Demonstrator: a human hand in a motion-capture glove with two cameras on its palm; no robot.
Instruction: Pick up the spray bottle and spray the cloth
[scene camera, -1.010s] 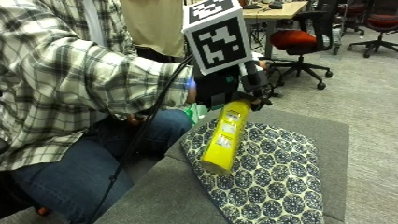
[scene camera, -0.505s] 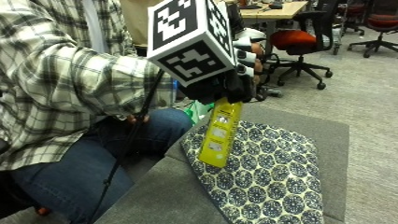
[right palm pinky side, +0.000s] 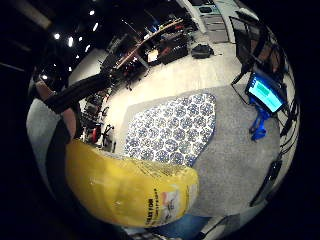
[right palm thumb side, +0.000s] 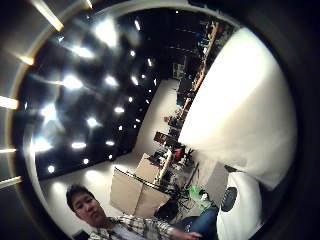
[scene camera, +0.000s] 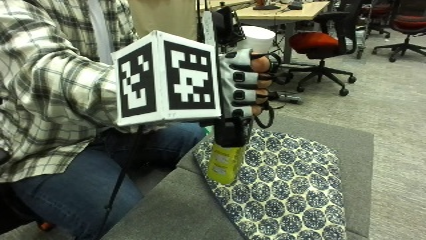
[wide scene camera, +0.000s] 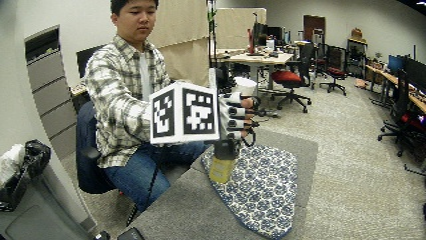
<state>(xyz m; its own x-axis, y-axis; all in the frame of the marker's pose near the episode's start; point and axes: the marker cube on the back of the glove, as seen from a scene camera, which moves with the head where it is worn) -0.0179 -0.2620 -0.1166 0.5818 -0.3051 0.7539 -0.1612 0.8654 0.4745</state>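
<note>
A yellow spray bottle hangs upright above the near edge of a blue-and-white patterned cloth, which lies flat on the grey table. My gloved right hand grips the bottle's dark neck, fingers curled round it, and hides its top. The wide outside view shows the same: hand, bottle, cloth. From the little finger side of the palm, the bottle's yellow body fills the near field, with the cloth spread beyond it. Whether the bottle's base touches the cloth is unclear.
The person sits at the table's left side, knees against its edge. A red office chair and a desk stand behind on the floor. A lit screen stands beside the table's far side.
My hand has risen and come nearer the outside camera, carrying the bottle. The bottle has swung from a slant to nearly upright over the cloth's near edge.
</note>
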